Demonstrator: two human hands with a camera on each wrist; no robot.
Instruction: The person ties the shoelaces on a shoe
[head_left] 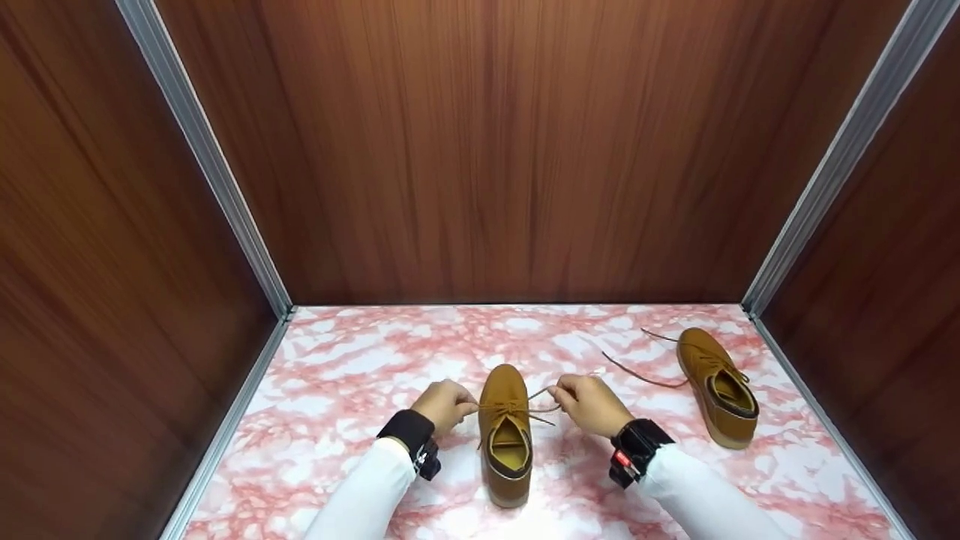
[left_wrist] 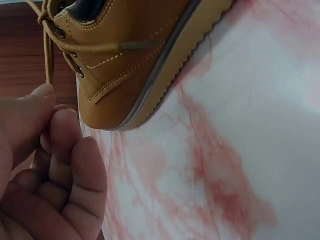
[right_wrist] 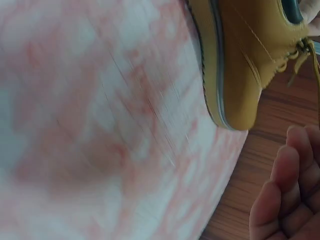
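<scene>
A tan lace-up shoe (head_left: pixel 504 384) stands upright on the table with its toe pointing away from me. My left hand (head_left: pixel 446 405), on the shoe's left, pinches a brown shoelace (left_wrist: pixel 48 60) between thumb and index finger; the lace runs taut to the knot over the eyelets. On the other side, my right hand (head_left: pixel 589 403) pinches a looped lace drawn out to the right. One loose lace end with a dark tip (left_wrist: pixel 140 45) lies against the shoe's side. In the right wrist view, the right fingers (right_wrist: pixel 286 167) are curled, and the thumb is out of frame.
A second tan shoe (head_left: pixel 712 386) stands at the right, its untied laces (head_left: pixel 645 377) trailing left over the table. The pink-and-white marbled tabletop (head_left: pixel 360 360) is bounded by wood-grain panels (head_left: pixel 480 150) at the back and both sides, with metal strips at the corners.
</scene>
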